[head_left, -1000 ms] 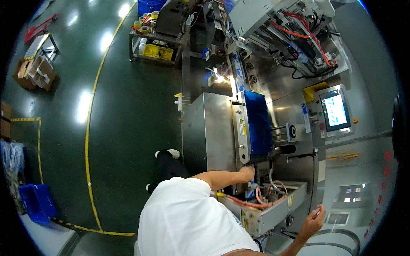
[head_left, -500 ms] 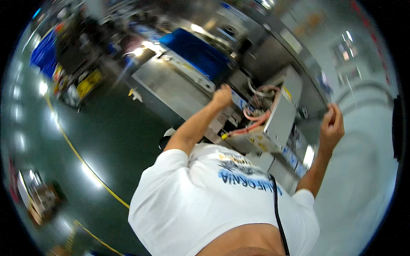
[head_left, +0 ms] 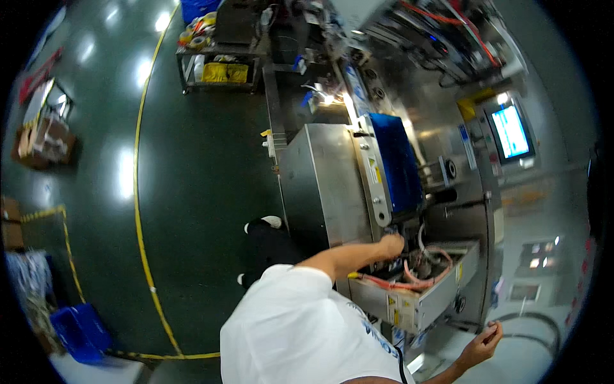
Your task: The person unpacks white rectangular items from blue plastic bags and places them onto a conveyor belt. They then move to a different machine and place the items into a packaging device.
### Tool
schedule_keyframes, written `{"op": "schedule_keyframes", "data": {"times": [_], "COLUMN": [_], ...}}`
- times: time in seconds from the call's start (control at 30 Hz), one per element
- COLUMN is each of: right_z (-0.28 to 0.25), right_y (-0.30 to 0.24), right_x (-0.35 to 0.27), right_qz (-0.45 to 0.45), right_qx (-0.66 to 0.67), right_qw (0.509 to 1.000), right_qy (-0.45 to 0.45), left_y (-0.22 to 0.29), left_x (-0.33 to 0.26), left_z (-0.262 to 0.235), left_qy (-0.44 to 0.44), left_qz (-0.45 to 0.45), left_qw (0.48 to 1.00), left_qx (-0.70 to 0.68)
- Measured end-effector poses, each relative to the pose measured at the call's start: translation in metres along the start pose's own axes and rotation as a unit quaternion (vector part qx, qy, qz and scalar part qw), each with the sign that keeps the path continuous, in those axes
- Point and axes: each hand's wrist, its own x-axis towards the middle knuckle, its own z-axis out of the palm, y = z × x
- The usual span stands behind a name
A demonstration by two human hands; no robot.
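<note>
My left hand (head_left: 391, 245) reaches across to the machine and is closed just below the rounded end of a conveyor with a blue belt (head_left: 396, 163). Its fingers are partly hidden, so whatever they grip does not show. Right beside it sits an open metal box (head_left: 384, 304) holding red-orange hoses (head_left: 425, 281) and other parts. Off to the right, my right hand (head_left: 485, 344) hangs in the air with fingertips pinched together; anything between them is too small to make out. A metal cabinet (head_left: 342, 185) stands under the conveyor.
A lit screen (head_left: 510, 131) is mounted on the machine at the far right. A metal cart (head_left: 220, 50) with a yellow bin (head_left: 225, 72) stands at the far left. Yellow lines (head_left: 137, 192) mark the green floor. A blue crate (head_left: 80, 333) and cardboard boxes (head_left: 48, 142) are farther left.
My view has turned, so the conveyor now runs more upright in the picture and the screen has come into sight. My left hand stays near the conveyor's end; my right hand appears lower.
</note>
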Motion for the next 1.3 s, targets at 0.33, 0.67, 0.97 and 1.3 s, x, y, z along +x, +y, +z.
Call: {"op": "schedule_keyframes", "data": {"times": [0.33,0.67,0.97,1.3], "right_z": [0.118,0.133,0.09,0.025], "right_y": [-0.119,-0.14,-0.077,-0.05], "right_x": [0.098,0.097,0.034,0.012], "right_qz": [-0.153,-0.076,-0.063,0.021], "right_qx": [0.101,0.075,-0.032,0.016], "right_qw": [0.974,0.987,0.992,1.0], "right_qy": [-0.13,-0.118,-0.104,0.002], "left_y": [-0.005,-0.04,-0.015,-0.062], "left_x": [-0.026,-0.026,-0.021,0.002], "left_z": [-0.048,-0.073,-0.022,-0.016], "left_qy": [0.083,-0.098,-0.191,-0.009], "left_qz": [-0.015,0.033,-0.008,0.006], "left_qw": [0.995,0.987,0.979,0.992], "left_qx": [-0.045,-0.122,-0.068,0.128]}}
